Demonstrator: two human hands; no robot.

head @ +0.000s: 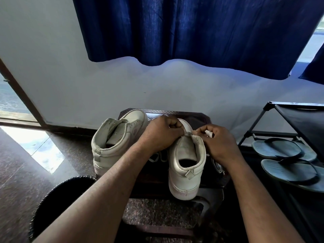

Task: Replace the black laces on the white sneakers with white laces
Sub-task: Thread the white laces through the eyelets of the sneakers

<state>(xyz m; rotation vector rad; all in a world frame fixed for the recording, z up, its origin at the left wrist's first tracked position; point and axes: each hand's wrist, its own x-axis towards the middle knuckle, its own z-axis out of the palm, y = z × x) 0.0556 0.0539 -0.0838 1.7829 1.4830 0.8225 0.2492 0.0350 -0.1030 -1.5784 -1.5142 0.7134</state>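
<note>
Hands [162,133] [219,142] pinch white lace [188,134]; right sneaker [186,165] scuffed, unlaced.

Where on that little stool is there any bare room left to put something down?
Hardly any. Two sneakers, loose white laces and both hands crowd the stool. Only its far right corner by the wall shows bare. The floor to the left is open.
</note>
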